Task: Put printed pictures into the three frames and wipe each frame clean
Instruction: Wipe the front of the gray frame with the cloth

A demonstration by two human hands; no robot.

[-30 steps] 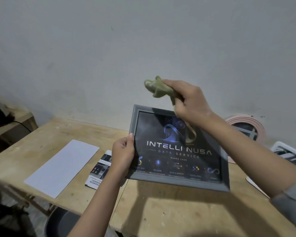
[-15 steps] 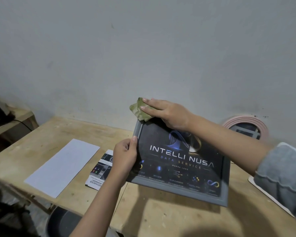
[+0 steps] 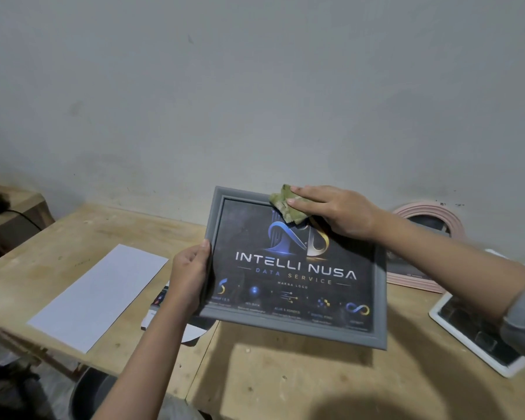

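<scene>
A grey picture frame holds a dark printed picture reading INTELLI NUSA. It is tilted up above the wooden table. My left hand grips its left edge, thumb on the front. My right hand presses a crumpled green cloth flat against the glass near the top middle. A pink round frame leans against the wall behind my right forearm. A white frame with a dark picture lies flat at the right.
A blank white sheet lies on the table's left part. A printed leaflet lies partly hidden under my left hand. A dark round bin sits below the table edge. A low wooden shelf stands far left.
My right hand came down with the cloth onto the frame's top left corner, then slid right along the upper glass. The frame has shifted slightly right and up.
</scene>
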